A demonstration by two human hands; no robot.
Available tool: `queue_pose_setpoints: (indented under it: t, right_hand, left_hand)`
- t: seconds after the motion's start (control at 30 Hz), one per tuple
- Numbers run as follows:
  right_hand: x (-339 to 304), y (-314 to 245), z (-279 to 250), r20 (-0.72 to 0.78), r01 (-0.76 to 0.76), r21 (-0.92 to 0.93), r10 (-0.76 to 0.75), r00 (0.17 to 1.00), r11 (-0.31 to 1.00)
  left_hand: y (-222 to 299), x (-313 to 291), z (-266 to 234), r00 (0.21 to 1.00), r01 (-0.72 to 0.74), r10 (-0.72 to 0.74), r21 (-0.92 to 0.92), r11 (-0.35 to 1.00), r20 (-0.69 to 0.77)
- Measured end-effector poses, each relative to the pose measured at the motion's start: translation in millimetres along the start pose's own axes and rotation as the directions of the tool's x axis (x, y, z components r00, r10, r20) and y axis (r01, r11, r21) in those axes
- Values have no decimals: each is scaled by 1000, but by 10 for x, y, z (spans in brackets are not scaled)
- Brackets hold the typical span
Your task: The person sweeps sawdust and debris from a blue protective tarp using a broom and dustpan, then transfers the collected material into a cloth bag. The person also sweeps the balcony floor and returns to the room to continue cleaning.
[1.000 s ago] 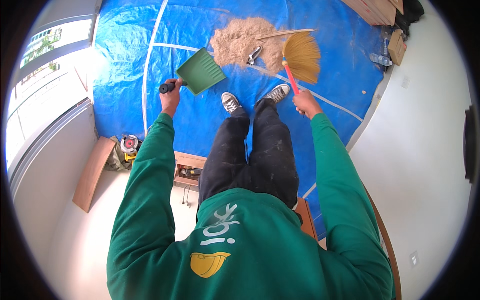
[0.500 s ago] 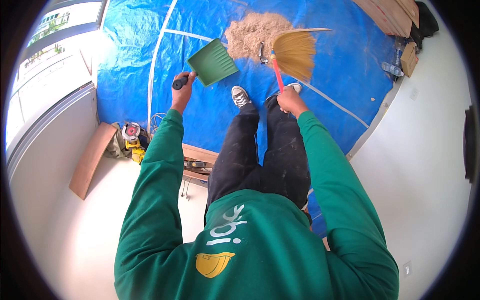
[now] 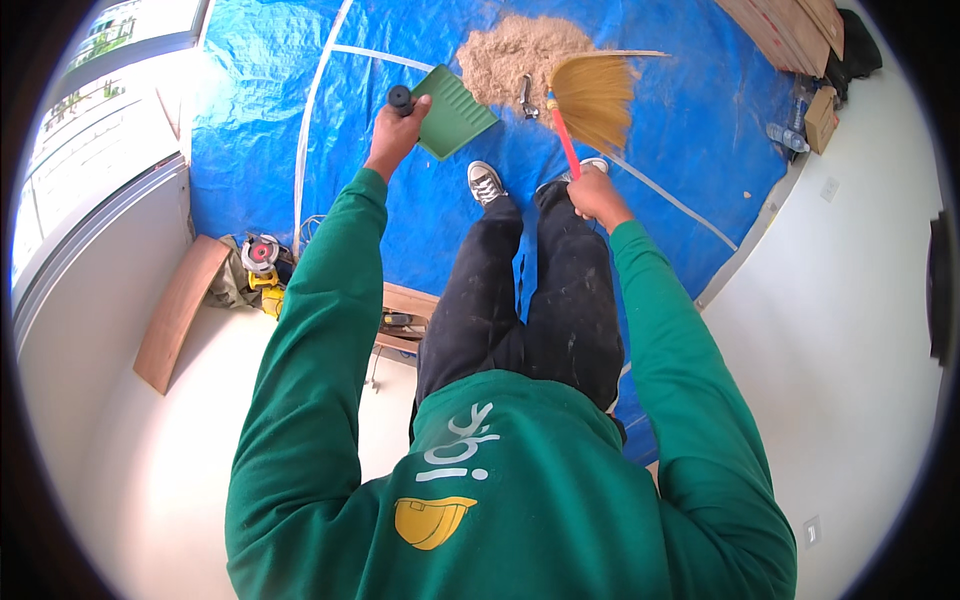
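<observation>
Dustpan point(image 3: 455, 118), blk. handle point(image 3: 401, 99) tipped up vs. prev. frame, lies just L of sawdust pile point(image 3: 512, 60); our L hand point(image 3: 396, 130) wraps handle, R hand point(image 3: 598, 195) clasps red-handled broom point(image 3: 592, 102), at pile's R.

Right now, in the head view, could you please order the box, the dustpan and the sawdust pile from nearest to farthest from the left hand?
From the left hand:
1. Dustpan: held in it.
2. Sawdust pile: ahead and to the right, on the blue tarp.
3. Box: far right, near the tarp's edge.
</observation>
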State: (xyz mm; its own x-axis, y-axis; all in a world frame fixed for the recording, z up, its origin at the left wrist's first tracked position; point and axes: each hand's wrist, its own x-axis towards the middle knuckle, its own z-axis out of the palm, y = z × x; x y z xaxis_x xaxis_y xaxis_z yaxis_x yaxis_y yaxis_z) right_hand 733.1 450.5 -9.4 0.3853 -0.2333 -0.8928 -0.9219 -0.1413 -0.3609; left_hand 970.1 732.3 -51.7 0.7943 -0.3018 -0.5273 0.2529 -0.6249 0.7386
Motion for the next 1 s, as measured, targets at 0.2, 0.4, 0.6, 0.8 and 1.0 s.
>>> queue_pose_setpoints:
  t: [0.2, 0.4, 0.6, 0.8, 1.0]
  right_hand:
    - [-27, 77, -147, 33, -21, -4, 21, 999, 1000]
    - [-155, 246, -202, 21, -184, 130, 183, 983, 974]
    - [-158, 357, -142, -67, -132, 65, 136, 988, 989]
    - [-84, 144, -134, -129, -146, 34, 149, 980, 989]
    - [-191, -150, -169, -189, -132, 20, 134, 973, 991]
  left_hand:
    - [114, -244, 218, 983, -126, 82, 271, 954, 167]
    - [-262, -366, -50, 954, -148, 108, 125, 981, 278]
    - [-613, -482, -127, 927, -333, 302, 119, 935, 221]
    - [-609, -758, -307, 993, -121, 121, 9, 993, -11]
    - [-554, -940, -244, 971, -79, 54, -101, 992, -232]
